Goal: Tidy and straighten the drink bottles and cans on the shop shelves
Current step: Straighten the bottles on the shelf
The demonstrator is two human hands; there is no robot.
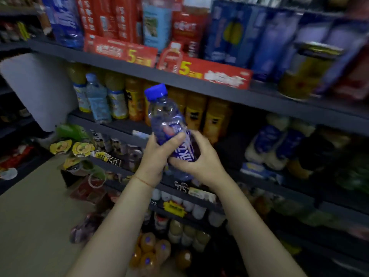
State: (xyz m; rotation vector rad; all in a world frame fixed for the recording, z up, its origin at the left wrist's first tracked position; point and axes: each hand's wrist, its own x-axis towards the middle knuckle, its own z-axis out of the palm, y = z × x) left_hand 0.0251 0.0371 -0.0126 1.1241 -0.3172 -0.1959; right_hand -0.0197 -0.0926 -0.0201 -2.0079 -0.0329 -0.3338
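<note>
Blue-capped water bottle (pixel 169 124), label unreadable, gripped by left hand (pixel 155 156) and right hand (pixel 196 156); red "5" price signs (pixel 201 71) at 12 o'clock on grey shelf (pixel 111 60).

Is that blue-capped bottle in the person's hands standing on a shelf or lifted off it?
Lifted off. The blue-capped bottle is tilted in mid-air before the shelves, gripped by the left hand and right hand.

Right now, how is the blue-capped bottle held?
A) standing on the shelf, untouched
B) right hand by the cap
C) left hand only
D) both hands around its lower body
D: the left hand and right hand both wrap the lower body of the blue-capped bottle, which is tilted in front of the shelves.
</note>
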